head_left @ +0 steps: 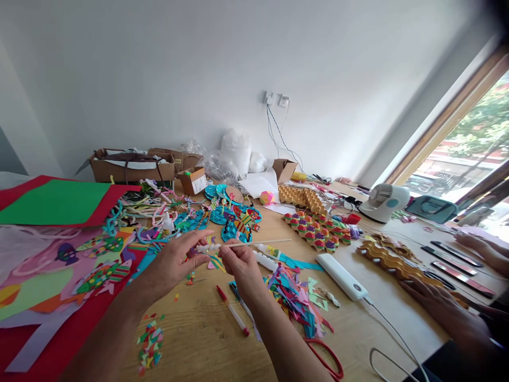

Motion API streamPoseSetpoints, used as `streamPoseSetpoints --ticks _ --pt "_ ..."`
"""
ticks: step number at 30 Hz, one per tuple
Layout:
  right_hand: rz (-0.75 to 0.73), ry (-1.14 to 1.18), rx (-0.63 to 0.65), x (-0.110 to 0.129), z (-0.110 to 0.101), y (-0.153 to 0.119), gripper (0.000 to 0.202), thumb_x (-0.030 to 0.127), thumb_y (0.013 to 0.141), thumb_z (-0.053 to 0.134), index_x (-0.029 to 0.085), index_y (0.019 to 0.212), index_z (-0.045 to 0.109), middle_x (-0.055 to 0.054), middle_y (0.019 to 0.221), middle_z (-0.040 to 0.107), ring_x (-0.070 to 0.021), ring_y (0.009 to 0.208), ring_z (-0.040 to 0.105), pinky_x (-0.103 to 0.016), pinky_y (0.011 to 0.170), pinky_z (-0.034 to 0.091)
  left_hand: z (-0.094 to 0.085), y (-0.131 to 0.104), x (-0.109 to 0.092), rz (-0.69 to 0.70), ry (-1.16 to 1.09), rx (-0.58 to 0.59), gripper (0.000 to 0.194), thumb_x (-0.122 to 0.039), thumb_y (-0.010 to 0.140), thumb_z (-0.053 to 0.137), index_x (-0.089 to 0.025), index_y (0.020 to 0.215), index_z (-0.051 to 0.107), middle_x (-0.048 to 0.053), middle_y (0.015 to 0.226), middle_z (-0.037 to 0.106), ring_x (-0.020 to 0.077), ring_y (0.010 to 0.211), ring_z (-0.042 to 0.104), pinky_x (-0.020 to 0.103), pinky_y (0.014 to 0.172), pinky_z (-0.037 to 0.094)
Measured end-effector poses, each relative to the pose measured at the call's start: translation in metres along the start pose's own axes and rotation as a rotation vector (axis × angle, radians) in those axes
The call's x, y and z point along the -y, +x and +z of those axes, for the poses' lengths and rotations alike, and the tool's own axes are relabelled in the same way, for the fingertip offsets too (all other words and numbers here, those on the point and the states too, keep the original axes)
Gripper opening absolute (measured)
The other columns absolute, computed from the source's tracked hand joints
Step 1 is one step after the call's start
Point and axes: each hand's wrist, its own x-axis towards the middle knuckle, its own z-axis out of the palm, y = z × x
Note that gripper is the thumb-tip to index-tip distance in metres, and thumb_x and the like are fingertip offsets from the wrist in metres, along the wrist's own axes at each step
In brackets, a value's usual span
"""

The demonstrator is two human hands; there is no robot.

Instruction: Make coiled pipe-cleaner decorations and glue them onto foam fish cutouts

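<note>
Above the middle of the wooden table [199, 318], a thin pale stick [266, 242] points to the right, with a white fuzzy twisted strip [207, 248] at its left end. My right hand [238, 261] pinches the stick near that strip. The fingers of my left hand [175, 265] close round the white strip from the left. A striped paper piece [217, 262] hangs just below, between both hands. Beneath my right forearm lie a red pen [233, 311] and a dark pen.
Paper scraps [296, 300], red scissors [326, 358] and a white power bank [342, 277] lie right of my hands. Colored sheets [55, 201] cover the left. Painted egg cartons [318, 231] stand behind. Another person's hands [433, 302] rest at the far right.
</note>
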Motion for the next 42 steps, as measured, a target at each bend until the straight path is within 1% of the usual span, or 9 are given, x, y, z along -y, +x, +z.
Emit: streamPoseSetpoints --ticks 4,10,16,20,26,32,36,39,42 --pt "-0.010 -0.023 0.020 0.001 0.005 -0.001 0.034 0.047 0.072 0.058 0.016 0.059 0.053 0.005 0.054 0.038 -0.0055 0.045 0.027 -0.021 0.041 0.018 0.004 0.000 -0.007 0.036 0.064 0.021 0.020 -0.027 0.082 0.046 -0.022 0.089 0.065 0.003 0.087 0.070 0.0168 0.078 0.063 0.024 0.068 0.048" --pt "0.075 -0.053 -0.052 -0.006 0.011 -0.002 0.030 0.047 0.073 0.054 0.017 0.069 0.055 0.008 0.044 0.039 -0.0052 0.037 0.025 -0.019 0.038 0.019 0.015 0.000 0.001 0.059 0.171 -0.115 0.022 -0.025 0.083 0.042 -0.021 0.083 0.064 0.001 0.074 0.069 0.0138 0.066 0.063 0.020 0.059 0.046" --pt "-0.031 -0.957 -0.100 0.002 0.011 -0.012 0.015 0.021 0.084 0.045 0.017 0.091 0.057 -0.002 0.066 0.063 -0.0125 0.055 0.054 -0.022 0.054 0.034 0.023 0.001 0.015 0.067 0.252 -0.125 0.023 -0.024 0.084 0.041 -0.020 0.083 0.063 0.003 0.079 0.070 0.0161 0.072 0.065 0.023 0.065 0.048" --pt "-0.015 -1.484 0.057 0.021 0.007 -0.018 0.019 0.017 0.086 0.040 0.020 0.086 0.059 -0.005 0.081 0.065 -0.0168 0.066 0.059 -0.023 0.053 0.030 0.029 0.000 0.017 0.009 0.314 -0.051 0.024 -0.021 0.084 0.040 -0.020 0.083 0.063 0.004 0.079 0.069 0.0168 0.074 0.064 0.024 0.066 0.047" --pt "-0.091 -1.742 0.431 0.064 -0.007 -0.012 0.021 0.008 0.080 0.044 0.018 0.085 0.061 -0.005 0.081 0.062 -0.0158 0.066 0.056 -0.024 0.051 0.028 0.036 -0.002 0.008 -0.046 0.294 0.133 0.025 -0.019 0.083 0.040 -0.020 0.071 0.062 0.001 0.064 0.063 0.0158 0.062 0.060 0.022 0.056 0.041" --pt "-0.187 -1.589 0.670 0.097 -0.027 0.008 0.013 0.010 0.079 0.052 0.016 0.074 0.062 -0.001 0.072 0.062 -0.0105 0.063 0.053 -0.022 0.052 0.027 0.024 -0.002 -0.008 -0.059 0.136 0.312 0.027 -0.027 0.086 0.038 -0.018 0.079 0.063 0.000 0.064 0.060 0.0130 0.059 0.054 0.021 0.054 0.036" --pt "-0.190 -1.344 0.810 0.100 -0.040 0.023 0.015 0.008 0.078 0.053 0.013 0.069 0.063 0.000 0.066 0.060 -0.0089 0.062 0.052 -0.019 0.059 0.033 0.019 -0.003 -0.013 -0.001 0.029 0.363 0.026 -0.025 0.084 0.039 -0.017 0.075 0.062 -0.001 0.064 0.057 0.0126 0.060 0.051 0.022 0.055 0.035" --pt "-0.111 -1.036 0.977 0.094 -0.051 0.030 0.012 0.013 0.079 0.054 0.011 0.072 0.063 0.000 0.065 0.059 -0.0090 0.061 0.052 -0.018 0.058 0.037 0.019 -0.006 -0.012 -0.025 -0.224 0.449 0.022 -0.028 0.084 0.041 -0.019 0.082 0.061 -0.002 0.062 0.052 0.0107 0.056 0.048 0.020 0.052 0.036" --pt "-0.070 -0.802 0.879 0.082 -0.058 0.030 0.013 0.020 0.080 0.054 0.012 0.077 0.063 0.000 0.066 0.058 -0.0092 0.061 0.051 -0.018 0.057 0.038 0.018 -0.008 -0.010 -0.160 -0.486 0.475 0.026 -0.037 0.086 0.039 -0.018 0.079 0.055 -0.003 0.061 0.048 0.0090 0.051 0.045 0.019 0.047 0.034"
